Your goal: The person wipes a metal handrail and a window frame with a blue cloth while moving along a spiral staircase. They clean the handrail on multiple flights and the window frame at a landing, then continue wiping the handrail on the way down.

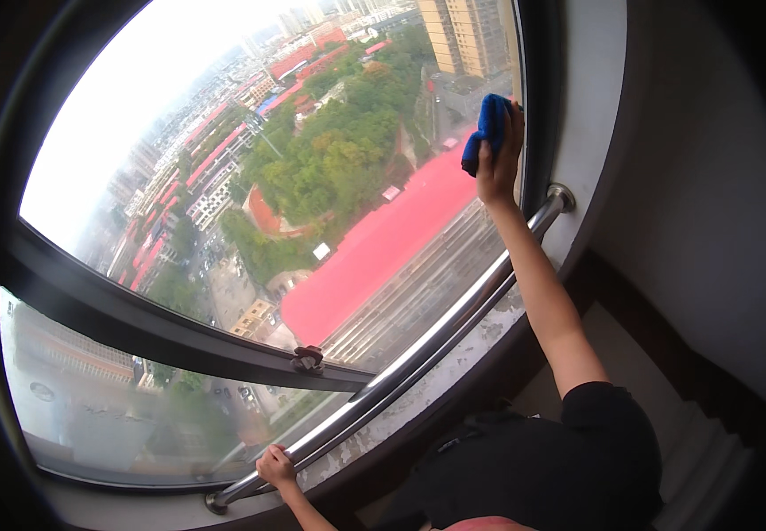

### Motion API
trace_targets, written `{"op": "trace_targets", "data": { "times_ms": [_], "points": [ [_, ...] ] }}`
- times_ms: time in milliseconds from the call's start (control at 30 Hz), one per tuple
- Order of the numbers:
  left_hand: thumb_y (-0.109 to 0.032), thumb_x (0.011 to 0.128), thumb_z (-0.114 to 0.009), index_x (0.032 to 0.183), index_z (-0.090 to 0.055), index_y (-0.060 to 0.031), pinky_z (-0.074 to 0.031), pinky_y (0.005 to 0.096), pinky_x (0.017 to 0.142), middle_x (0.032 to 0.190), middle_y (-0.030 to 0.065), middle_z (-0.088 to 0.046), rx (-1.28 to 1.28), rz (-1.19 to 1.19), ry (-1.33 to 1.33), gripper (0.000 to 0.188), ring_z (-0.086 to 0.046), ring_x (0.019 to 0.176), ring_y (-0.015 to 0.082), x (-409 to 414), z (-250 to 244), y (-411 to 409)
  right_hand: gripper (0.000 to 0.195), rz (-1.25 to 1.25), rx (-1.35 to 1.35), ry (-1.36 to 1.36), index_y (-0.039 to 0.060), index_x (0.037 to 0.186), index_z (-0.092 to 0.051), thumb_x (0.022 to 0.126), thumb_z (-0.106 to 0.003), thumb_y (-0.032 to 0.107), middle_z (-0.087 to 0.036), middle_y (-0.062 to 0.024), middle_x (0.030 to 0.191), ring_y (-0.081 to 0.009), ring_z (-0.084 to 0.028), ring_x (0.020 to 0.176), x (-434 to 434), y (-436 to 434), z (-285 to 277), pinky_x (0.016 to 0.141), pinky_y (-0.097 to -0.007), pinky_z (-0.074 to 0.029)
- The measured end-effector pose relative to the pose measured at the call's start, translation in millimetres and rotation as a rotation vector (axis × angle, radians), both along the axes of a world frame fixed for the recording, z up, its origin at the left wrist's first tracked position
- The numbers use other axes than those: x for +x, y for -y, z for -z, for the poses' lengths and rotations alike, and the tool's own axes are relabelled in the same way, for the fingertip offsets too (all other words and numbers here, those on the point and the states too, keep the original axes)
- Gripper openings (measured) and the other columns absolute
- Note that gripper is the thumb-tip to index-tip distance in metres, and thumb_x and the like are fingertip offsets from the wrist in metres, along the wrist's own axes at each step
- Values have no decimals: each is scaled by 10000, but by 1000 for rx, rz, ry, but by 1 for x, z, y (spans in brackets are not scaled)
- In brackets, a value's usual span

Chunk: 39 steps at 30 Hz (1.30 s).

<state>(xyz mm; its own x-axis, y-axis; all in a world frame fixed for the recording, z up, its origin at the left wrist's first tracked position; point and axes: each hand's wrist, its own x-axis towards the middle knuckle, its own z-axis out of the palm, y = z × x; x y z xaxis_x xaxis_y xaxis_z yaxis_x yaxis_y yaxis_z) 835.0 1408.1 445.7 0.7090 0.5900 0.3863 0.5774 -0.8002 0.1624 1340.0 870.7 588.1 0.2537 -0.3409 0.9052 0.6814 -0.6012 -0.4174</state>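
Observation:
My right hand [502, 159] holds a folded blue cloth [487, 129] against the window pane [356, 166], close to the dark frame on the right side. The thumb lies along the cloth's near face; part of the cloth is hidden behind the fingers. Lower down, my left hand [276, 466] is closed around the shiny metal handrail [416, 352] near its lower left end. The rail runs slantwise across the bottom of the window.
A window latch [308, 359] sits on the dark frame bar [190, 338] between the large pane and a smaller lower pane [117, 411]. Below the rail lies a sill [449, 372] with peeling paint. Stairs [702, 458] descend at the lower right, beside a pale wall [702, 199].

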Motion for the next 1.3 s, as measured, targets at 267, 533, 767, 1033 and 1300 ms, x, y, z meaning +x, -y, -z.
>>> {"op": "trace_targets", "data": {
  "times_ms": [267, 533, 767, 1033, 1300],
  "points": [
    [-299, 953, -432, 676, -705, -133, -461, 504, 681, 678, 129, -679, 10, 17, 38, 423, -615, 666, 389, 1, 0, 0, 736, -10, 304, -506, -73, 1574, -77, 1064, -433, 319, -44, -376, 1609, -513, -77, 1508, -18, -38, 109, 1230, -564, -85],
    [-278, 964, -435, 674, -704, -124, -480, 493, 692, 662, 110, -680, 24, 31, 31, 425, -642, 667, 370, 2, -3, 2, 789, -373, -244, -257, 62, 1563, -275, 910, -662, 277, -37, -360, 1627, -634, -41, 1466, -207, -223, 60, 1136, -759, -97],
    [-252, 964, -419, 693, -710, -120, -487, 442, 736, 671, 84, -683, -10, 127, 10, 418, -647, 669, 334, -2, -6, 0, 708, -269, -470, -252, 240, 1527, -426, 875, -696, 305, -193, -246, 1654, -547, -162, 1494, -170, -172, 72, 1166, -725, -108],
    [-283, 956, -436, 690, -711, -127, -468, 469, 735, 697, 117, -692, 23, 24, -26, 414, -639, 682, 358, 4, -7, 4, 639, -151, 473, -964, -101, 1509, -158, 1017, -409, 222, -354, -391, 1460, -511, -415, 1341, -53, -28, 106, 1157, -544, -327],
    [-283, 954, -422, 701, -722, -104, -478, 475, 771, 688, 153, -688, 12, 24, 6, 432, -651, 679, 368, 5, -6, 5, 275, -1219, 883, -1167, 79, 1282, -355, 1050, -486, 150, -643, -105, 1085, -202, -692, 918, -165, -124, 104, 730, -366, -594]
  ]
}}
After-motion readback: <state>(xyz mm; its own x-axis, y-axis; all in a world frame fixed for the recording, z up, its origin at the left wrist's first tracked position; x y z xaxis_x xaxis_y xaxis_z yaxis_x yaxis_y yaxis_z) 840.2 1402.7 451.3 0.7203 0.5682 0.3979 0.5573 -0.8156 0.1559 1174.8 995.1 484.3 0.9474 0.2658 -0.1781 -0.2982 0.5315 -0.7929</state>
